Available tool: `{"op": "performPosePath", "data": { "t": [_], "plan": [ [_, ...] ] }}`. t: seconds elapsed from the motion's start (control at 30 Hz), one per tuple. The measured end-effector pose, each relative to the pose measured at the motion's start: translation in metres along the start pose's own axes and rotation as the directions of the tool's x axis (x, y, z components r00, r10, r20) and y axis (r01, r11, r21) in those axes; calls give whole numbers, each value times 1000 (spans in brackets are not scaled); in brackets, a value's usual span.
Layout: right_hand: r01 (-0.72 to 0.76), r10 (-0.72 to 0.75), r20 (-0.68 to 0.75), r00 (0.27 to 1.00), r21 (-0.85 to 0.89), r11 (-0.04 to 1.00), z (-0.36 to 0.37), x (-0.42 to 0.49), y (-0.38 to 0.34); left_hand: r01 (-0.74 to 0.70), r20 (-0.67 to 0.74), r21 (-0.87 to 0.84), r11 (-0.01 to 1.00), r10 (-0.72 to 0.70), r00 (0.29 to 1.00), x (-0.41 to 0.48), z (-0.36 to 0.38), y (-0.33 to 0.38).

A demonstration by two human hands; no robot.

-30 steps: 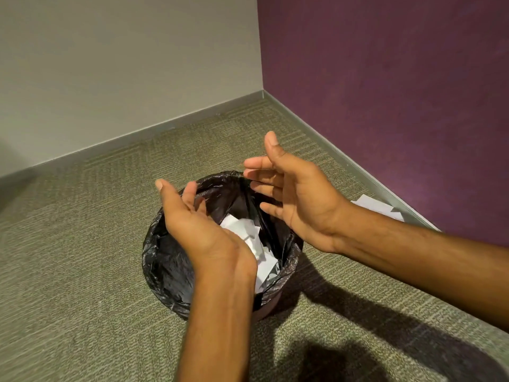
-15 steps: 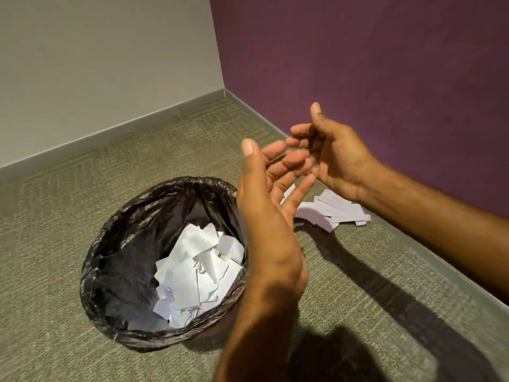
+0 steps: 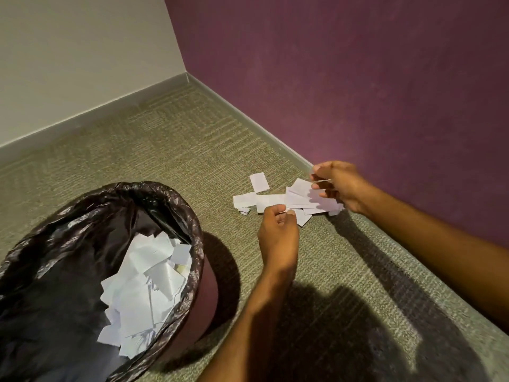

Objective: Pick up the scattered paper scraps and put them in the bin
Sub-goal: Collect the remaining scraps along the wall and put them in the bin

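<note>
Olive ribbed carpet [image 3: 170, 150]: we work at its right edge, under purple wall [image 3: 358, 78]. Round bin lined with black plastic bag [image 3: 154, 188] stands near our left, part-filled with paper. Remaining white paper scraps [image 3: 275, 201] lie heaped at carpet's right edge, one small piece just apart. Our right hand [image 3: 340, 186] pinches top scrap; left hand [image 3: 276, 232] curls, pinching heap's near edge. Best, we judge: gather heap between both hands, lift as one bundle, keep grip firm until over bin.
</note>
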State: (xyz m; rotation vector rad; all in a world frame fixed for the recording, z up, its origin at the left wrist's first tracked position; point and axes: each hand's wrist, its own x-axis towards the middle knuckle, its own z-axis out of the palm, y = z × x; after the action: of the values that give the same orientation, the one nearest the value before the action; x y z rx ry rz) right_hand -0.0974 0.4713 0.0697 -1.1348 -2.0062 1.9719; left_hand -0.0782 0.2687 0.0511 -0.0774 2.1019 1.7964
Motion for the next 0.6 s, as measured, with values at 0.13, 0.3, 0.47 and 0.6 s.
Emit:
{"op": "performPosePath", "data": {
  "t": [0.13, 0.3, 0.47, 0.6],
  "plan": [
    [125, -139, -12, 990, -377, 918, -4, 34, 41, -59, 17, 220, 974, 57, 998, 22, 20, -23],
    [269, -253, 140, 957, -750, 604, -12, 54, 73, -206, 48, 433, 878, 206, 977, 50, 49, -30],
    [349, -353, 220, 909, -866, 357, -12, 68, 92, -329, 175, 611, 720, 282, 943, 104, 84, -20],
    [362, -366, 234, 901, -871, 333, -14, 70, 92, -425, 429, 780, 459, 102, 897, 141, 96, -25]
  ]
}}
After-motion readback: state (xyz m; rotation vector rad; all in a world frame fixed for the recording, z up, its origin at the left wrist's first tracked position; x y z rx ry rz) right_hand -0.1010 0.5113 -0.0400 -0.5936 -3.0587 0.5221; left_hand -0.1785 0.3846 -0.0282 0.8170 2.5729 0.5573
